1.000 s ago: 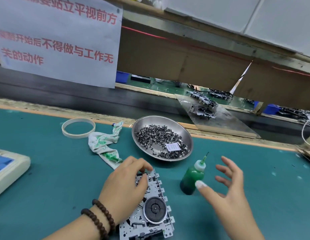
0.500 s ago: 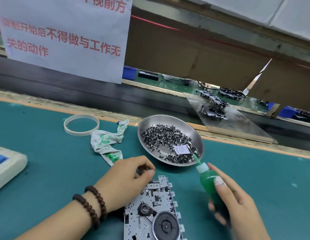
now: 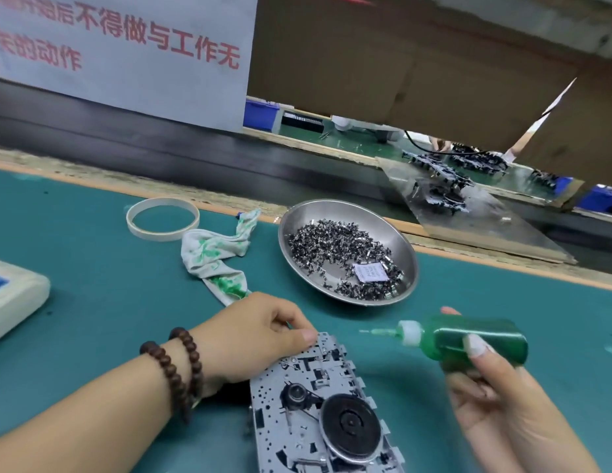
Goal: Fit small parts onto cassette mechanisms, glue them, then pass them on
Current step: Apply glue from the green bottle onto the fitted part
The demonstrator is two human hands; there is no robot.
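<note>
A metal cassette mechanism (image 3: 318,404) with a black flywheel lies on the green mat near the bottom edge. My left hand (image 3: 250,339), with a bead bracelet on the wrist, grips the mechanism's upper left corner with curled fingers and thumb. My right hand (image 3: 496,397) holds a green glue bottle (image 3: 468,339) tipped sideways, its thin nozzle pointing left, just above and to the right of the mechanism's top edge. A steel bowl (image 3: 291,230) behind them holds several small dark parts (image 3: 338,254) and a white paper slip.
A green-stained rag (image 3: 216,257) and a white tape ring (image 3: 163,222) lie at the back left of the mat. A pale device (image 3: 14,302) sits at the left edge. Beyond the mat's orange rim, a clear sheet (image 3: 468,213) bears more mechanisms.
My right hand reached the standing glue bottle, picked it up and tipped it sideways with the nozzle toward the mechanism. My left hand stayed at the mechanism's top corner.
</note>
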